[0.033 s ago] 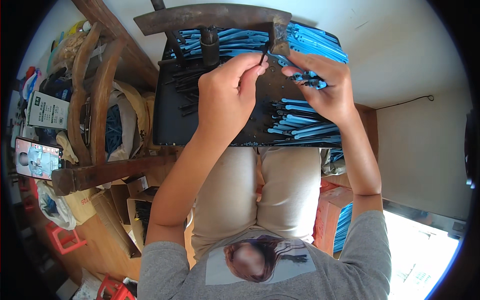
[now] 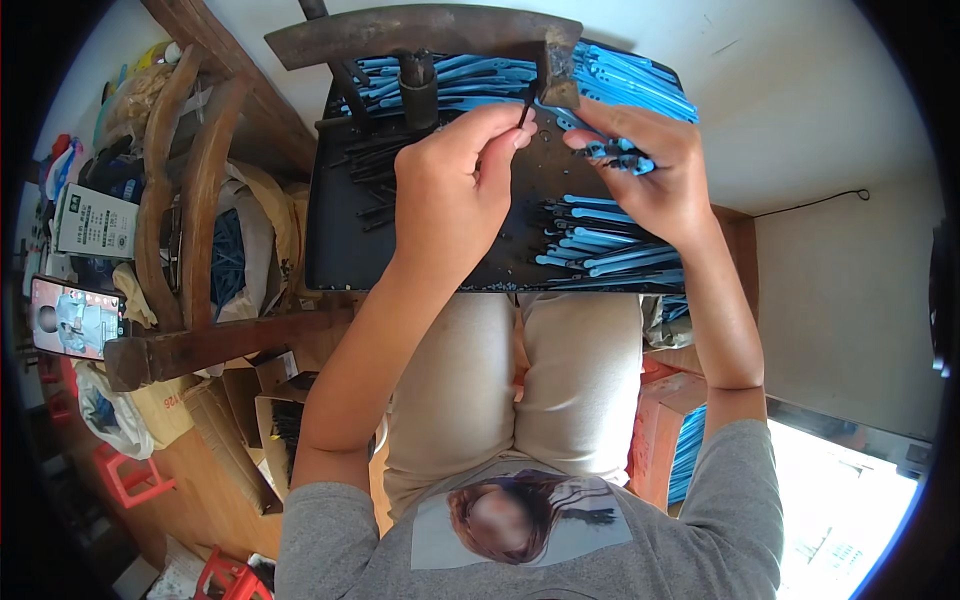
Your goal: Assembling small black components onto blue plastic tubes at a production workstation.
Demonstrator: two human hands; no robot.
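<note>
My left hand (image 2: pixel 450 195) pinches a thin black plastic strip (image 2: pixel 527 105) between thumb and fingertips, its upper end against or close beside the squared end (image 2: pixel 558 80) of a dark iron lever (image 2: pixel 420 32). Curled at the right of that block, my right hand (image 2: pixel 668 165) holds a bundle of blue and black strips (image 2: pixel 625 157), their ends poking out past the thumb. Its thumb and forefinger reach toward the block; whether they touch it I cannot tell. Beneath both hands lies a black tray (image 2: pixel 555 165). Mixed blue and black strips (image 2: pixel 600 240) lie below my right hand.
Long blue strips (image 2: pixel 635 85) are heaped along the tray's back, and black strips (image 2: pixel 375 165) lie at its left. An iron post (image 2: pixel 418 95) stands under the lever. To the left are a wooden chair frame (image 2: pixel 210 200) and a phone (image 2: pixel 75 318); a box (image 2: pixel 660 430) holds blue strips.
</note>
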